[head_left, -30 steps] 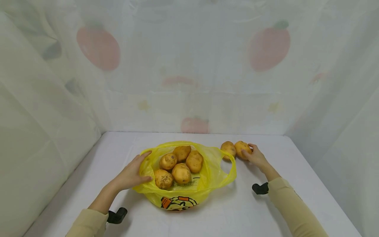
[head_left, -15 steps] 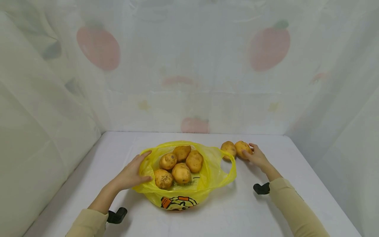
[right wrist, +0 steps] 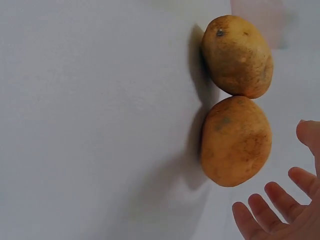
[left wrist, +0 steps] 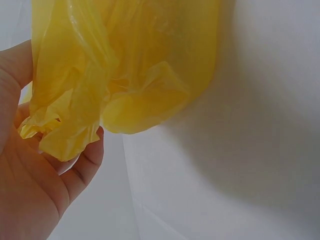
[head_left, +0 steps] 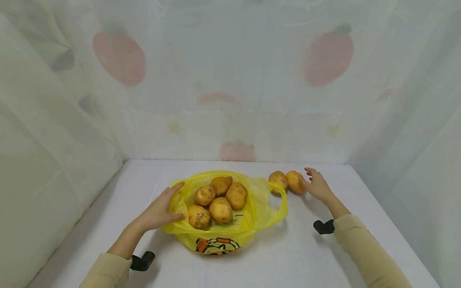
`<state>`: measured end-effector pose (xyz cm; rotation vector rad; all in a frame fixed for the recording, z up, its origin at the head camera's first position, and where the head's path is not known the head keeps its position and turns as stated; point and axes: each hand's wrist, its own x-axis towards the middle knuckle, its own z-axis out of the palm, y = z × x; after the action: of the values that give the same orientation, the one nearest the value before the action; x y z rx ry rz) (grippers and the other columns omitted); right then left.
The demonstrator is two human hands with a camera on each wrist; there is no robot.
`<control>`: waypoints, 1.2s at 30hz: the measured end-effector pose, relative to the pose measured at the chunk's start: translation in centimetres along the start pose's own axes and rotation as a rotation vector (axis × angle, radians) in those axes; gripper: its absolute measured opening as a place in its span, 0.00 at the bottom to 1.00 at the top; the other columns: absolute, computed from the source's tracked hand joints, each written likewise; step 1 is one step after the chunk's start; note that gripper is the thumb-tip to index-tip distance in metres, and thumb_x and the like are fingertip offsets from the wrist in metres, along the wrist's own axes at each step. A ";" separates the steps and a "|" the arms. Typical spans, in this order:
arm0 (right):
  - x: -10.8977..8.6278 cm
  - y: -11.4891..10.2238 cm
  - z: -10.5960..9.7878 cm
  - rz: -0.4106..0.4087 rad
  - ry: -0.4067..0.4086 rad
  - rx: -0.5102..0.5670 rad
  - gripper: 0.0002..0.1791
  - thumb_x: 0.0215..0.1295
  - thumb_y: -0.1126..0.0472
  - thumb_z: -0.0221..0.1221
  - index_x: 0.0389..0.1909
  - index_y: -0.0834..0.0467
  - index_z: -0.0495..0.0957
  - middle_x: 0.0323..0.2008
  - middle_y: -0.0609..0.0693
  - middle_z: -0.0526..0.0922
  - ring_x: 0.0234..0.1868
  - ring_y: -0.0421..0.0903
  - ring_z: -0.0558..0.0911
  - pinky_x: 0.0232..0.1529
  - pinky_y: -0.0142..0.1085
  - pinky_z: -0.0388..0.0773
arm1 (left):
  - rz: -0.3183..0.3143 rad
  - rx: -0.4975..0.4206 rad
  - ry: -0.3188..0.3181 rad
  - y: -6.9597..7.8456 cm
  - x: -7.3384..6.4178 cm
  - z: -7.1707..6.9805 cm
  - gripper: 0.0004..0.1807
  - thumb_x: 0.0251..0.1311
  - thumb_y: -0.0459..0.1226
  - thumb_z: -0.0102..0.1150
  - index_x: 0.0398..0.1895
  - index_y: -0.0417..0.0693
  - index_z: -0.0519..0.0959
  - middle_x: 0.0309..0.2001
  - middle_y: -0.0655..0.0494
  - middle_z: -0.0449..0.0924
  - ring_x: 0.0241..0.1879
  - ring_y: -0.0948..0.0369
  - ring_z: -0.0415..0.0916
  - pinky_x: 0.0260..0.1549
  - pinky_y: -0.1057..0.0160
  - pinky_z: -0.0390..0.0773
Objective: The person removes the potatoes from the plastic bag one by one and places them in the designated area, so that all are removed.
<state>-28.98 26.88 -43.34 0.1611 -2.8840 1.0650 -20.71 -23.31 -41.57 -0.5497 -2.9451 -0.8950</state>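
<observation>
A yellow plastic bag (head_left: 266,216) stands with its mouth spread wide and several potatoes (head_left: 221,210) inside. My left hand (head_left: 161,209) holds the bag's left edge, thumb inside the rim; in the left wrist view its fingers curl round the bunched yellow plastic (left wrist: 75,105). Beyond the bag's right handle, two potatoes lie side by side on the table, a left one (head_left: 278,182) and a right one (head_left: 294,182). My right hand (head_left: 319,188) is just right of them, fingers spread. The right wrist view shows a gap between it and the nearer potato (right wrist: 236,142).
A white cloth covers the table (head_left: 288,260). Pale curtains with faded fruit prints (head_left: 327,60) rise at the back and both sides. A black wrist mount (head_left: 323,227) juts from the right sleeve, another mount (head_left: 143,261) from the left.
My right hand has let go of the right-hand potato and drawn back a little to the right, its fingers opening. The potato stays in place. My left hand and the bag have not moved.
</observation>
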 end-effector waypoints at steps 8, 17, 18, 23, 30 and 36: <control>-0.3 -1.4 -1.0 -0.088 0.053 -0.037 0.29 0.67 0.55 0.51 0.62 0.69 0.60 0.57 0.72 0.67 0.56 0.68 0.68 0.55 0.57 0.67 | 0.002 0.005 0.001 0.0 0.1 0.0 0.51 0.43 0.42 0.71 0.70 0.51 0.52 0.66 0.36 0.56 0.63 0.36 0.55 0.52 0.32 0.61; -0.6 -3.1 -1.9 -0.132 0.044 -0.038 0.27 0.67 0.55 0.51 0.61 0.67 0.62 0.56 0.69 0.69 0.56 0.67 0.69 0.54 0.57 0.68 | 0.002 -0.006 -0.010 0.2 0.0 -0.2 0.51 0.43 0.42 0.71 0.70 0.51 0.52 0.67 0.37 0.55 0.64 0.34 0.50 0.52 0.31 0.59; -0.6 -3.2 -2.0 -0.136 0.042 -0.035 0.27 0.67 0.55 0.51 0.61 0.67 0.62 0.56 0.68 0.69 0.56 0.67 0.69 0.54 0.57 0.68 | 0.000 -0.007 -0.011 0.2 0.0 -0.2 0.51 0.43 0.42 0.71 0.70 0.51 0.52 0.67 0.37 0.54 0.65 0.34 0.49 0.52 0.30 0.58; -1.0 -4.2 -2.5 -0.149 0.038 -0.025 0.27 0.67 0.54 0.51 0.61 0.64 0.63 0.57 0.66 0.70 0.57 0.64 0.69 0.54 0.56 0.68 | -0.003 -0.004 -0.016 0.3 0.0 -0.3 0.51 0.43 0.42 0.71 0.70 0.51 0.52 0.67 0.37 0.54 0.65 0.34 0.48 0.52 0.30 0.58; -1.4 -5.8 -3.1 -0.195 0.021 -0.005 0.27 0.67 0.52 0.51 0.62 0.62 0.63 0.57 0.64 0.70 0.58 0.61 0.70 0.54 0.54 0.69 | 0.000 -0.001 -0.011 0.4 0.0 -0.4 0.51 0.43 0.42 0.71 0.70 0.50 0.52 0.66 0.36 0.55 0.63 0.36 0.55 0.52 0.32 0.61; -1.9 -7.7 -3.4 -0.261 -0.004 0.006 0.26 0.66 0.54 0.53 0.61 0.62 0.64 0.57 0.63 0.70 0.57 0.61 0.70 0.52 0.54 0.71 | 0.002 0.001 -0.010 0.5 0.0 -0.4 0.51 0.43 0.41 0.71 0.70 0.50 0.53 0.66 0.36 0.55 0.64 0.35 0.52 0.52 0.31 0.60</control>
<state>-26.11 23.42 -36.04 0.5243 -2.7632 1.0245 -20.63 -23.14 -40.99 -0.5586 -2.9535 -0.8939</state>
